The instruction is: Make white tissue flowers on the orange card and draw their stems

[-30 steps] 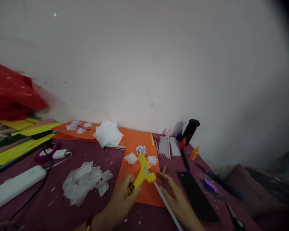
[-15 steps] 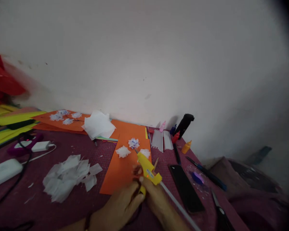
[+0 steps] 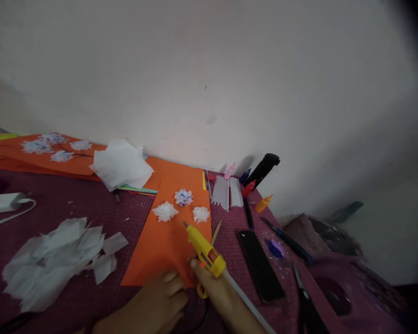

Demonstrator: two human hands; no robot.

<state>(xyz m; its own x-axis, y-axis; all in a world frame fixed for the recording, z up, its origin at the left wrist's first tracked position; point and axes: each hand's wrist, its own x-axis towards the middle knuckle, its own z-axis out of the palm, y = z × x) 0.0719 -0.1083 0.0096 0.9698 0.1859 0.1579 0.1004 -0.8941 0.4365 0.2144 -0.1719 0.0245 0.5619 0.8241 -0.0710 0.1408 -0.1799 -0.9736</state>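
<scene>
A yellow hot glue gun (image 3: 207, 250) is in my right hand (image 3: 214, 285), its nozzle pointing up and left over the orange paper (image 3: 153, 250). A long translucent glue stick (image 3: 245, 297) sticks out of its back end. My left hand (image 3: 160, 299) lies at the paper's lower edge, apart from the gun, with its fingers curled; what they hold, if anything, is hidden. On the paper sit a blue-tipped tissue flower (image 3: 183, 197) and two white ones, a left flower (image 3: 165, 211) and a right flower (image 3: 201, 214).
Cut tissue pieces (image 3: 55, 264) are heaped at left. Behind lie a tissue stack (image 3: 121, 164) and an orange sheet with flowers (image 3: 14, 153). To the right are a pencil (image 3: 216, 232), a black phone (image 3: 260, 266), scissors (image 3: 306, 301) and an orange paint bottle (image 3: 264, 203).
My left hand has come off the glue gun and moved left and down. The gun's nozzle has drawn back from the flowers toward me. The view has shifted right.
</scene>
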